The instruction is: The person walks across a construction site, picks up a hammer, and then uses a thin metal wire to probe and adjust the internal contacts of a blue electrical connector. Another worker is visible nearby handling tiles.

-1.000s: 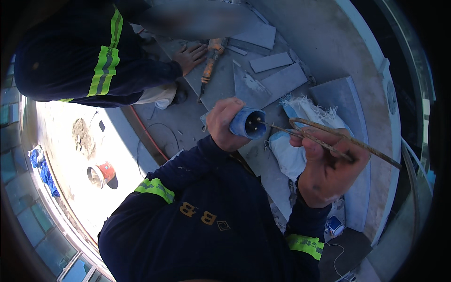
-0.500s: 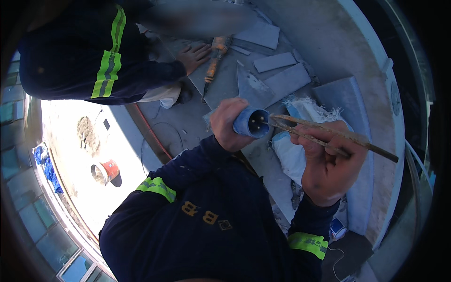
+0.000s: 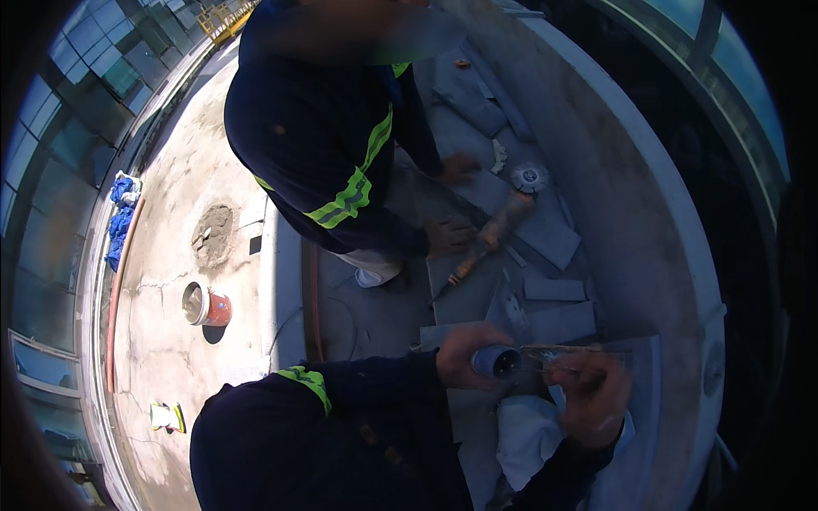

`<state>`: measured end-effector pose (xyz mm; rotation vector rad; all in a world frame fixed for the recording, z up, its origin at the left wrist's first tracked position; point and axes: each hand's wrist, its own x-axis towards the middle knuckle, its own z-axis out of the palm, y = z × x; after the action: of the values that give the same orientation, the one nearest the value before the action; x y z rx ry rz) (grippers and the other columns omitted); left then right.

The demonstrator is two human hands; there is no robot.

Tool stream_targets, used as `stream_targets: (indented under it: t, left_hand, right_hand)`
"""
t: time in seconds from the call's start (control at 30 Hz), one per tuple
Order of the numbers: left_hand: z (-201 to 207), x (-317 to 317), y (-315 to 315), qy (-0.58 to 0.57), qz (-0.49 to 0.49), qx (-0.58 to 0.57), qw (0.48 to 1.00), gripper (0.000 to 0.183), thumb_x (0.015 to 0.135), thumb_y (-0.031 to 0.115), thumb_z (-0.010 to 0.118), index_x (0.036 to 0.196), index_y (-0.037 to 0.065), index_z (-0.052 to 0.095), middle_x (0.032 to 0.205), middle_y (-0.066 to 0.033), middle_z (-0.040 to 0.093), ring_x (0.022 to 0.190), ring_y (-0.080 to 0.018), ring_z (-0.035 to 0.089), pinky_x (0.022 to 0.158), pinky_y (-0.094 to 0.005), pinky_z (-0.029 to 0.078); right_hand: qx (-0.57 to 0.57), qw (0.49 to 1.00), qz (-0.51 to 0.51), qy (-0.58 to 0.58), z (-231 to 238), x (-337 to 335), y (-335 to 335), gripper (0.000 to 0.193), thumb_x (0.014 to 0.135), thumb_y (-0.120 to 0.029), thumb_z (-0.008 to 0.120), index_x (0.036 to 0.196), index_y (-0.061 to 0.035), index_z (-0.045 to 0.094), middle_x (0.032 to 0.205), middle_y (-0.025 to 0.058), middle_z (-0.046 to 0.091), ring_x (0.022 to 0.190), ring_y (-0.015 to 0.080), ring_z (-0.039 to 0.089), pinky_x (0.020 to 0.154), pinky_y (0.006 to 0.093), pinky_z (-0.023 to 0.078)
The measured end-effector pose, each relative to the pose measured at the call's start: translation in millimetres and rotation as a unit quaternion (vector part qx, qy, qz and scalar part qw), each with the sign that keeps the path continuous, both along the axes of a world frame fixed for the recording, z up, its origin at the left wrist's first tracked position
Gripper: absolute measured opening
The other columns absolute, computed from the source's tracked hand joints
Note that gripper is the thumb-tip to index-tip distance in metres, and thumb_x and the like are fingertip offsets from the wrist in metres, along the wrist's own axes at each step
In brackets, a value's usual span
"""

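Note:
My left hand [image 3: 464,356] is closed around a blue round industrial plug [image 3: 487,361], its open end with metal pins turned to the right. Just right of it, my right hand [image 3: 590,396] is closed on a rusty metal tool with two long thin arms [image 3: 558,349]. The tool's left end lies close by the plug's mouth; blur hides whether they touch. Below my hands lies a white woven sack [image 3: 521,436]. Beyond them, an orange angle grinder [image 3: 498,228] with a round disc [image 3: 530,177] rests on grey slabs [image 3: 550,240].
A co-worker in a dark jacket [image 3: 298,153] crouches ahead, one hand [image 3: 447,237] by the grinder, another hand [image 3: 461,168] farther off. A curved wall [image 3: 613,162] bounds the right. On the sunlit floor left stand a red-and-white bucket [image 3: 217,310] and a sand heap [image 3: 213,234].
The view has swung up and left, so my hands sit lower in it. The co-worker now leans with both hands on the slabs. I still hold the plug and the tool.

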<state>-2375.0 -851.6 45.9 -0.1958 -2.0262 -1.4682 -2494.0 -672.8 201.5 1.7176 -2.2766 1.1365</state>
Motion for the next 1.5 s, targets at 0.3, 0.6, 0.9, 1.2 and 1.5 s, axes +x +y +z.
stream_targets:
  t: [0.3,0.6,0.9,1.2,1.5]
  left_hand:
    - [19.2,-4.8,12.0,-0.068,0.127,-0.035,0.989,0.071,0.059,0.015,0.088,0.122,0.007,0.056,0.109,-0.0152,0.064,0.096,-0.0349,0.066,0.080,-0.0407,0.053]
    - [3.7,-13.7,-10.4,0.077,0.103,-0.183,0.975,0.069,0.060,0.021,0.090,0.118,0.007,0.055,0.098,-0.0155,0.065,0.081,-0.0319,0.068,0.063,-0.0389,0.054]
    - [-19.1,-9.0,-4.0,0.095,-0.001,-0.151,0.984,0.061,0.060,0.014,0.087,0.113,0.006,0.058,0.095,-0.0131,0.066,0.081,-0.0295,0.068,0.065,-0.0371,0.054]
    - [-5.9,-8.2,-21.4,0.063,-0.065,-0.182,0.979,0.070,0.065,0.020,0.091,0.121,0.006,0.052,0.096,-0.0136,0.066,0.084,-0.0281,0.068,0.073,-0.0375,0.054]
    - [-10.4,-23.2,-46.7,0.024,-0.236,-0.110,0.965,0.068,0.059,0.026,0.091,0.115,0.004,0.060,0.095,-0.0146,0.067,0.083,-0.0294,0.069,0.071,-0.0362,0.054]
  right_hand:
    - [-0.093,0.953,-0.167,-0.233,6.8,-4.7,-25.7,0.021,0.080,-0.001,0.072,0.097,0.0014,0.060,0.082,0.0134,0.066,0.063,0.0274,0.064,0.058,0.0346,0.050]
    - [0.121,0.979,0.054,-0.153,26.9,-17.2,31.4,0.022,0.087,-0.001,0.061,0.108,0.0031,0.064,0.071,0.0094,0.061,0.059,0.0206,0.060,0.056,0.0295,0.047]
    - [0.261,0.930,0.033,-0.255,38.6,25.5,41.1,0.024,0.090,-0.001,0.053,0.110,0.0091,0.062,0.069,0.0149,0.063,0.053,0.0250,0.060,0.049,0.0371,0.046]
    - [0.150,0.977,0.038,-0.148,26.1,38.1,43.8,0.028,0.084,0.001,0.057,0.110,0.0082,0.064,0.065,0.0141,0.059,0.050,0.0255,0.054,0.047,0.0379,0.043]
    - [0.421,0.887,0.103,0.158,46.1,51.3,32.7,0.038,0.078,-0.011,0.060,0.113,0.0018,0.067,0.064,0.0054,0.054,0.052,0.0167,0.054,0.043,0.0346,0.040]
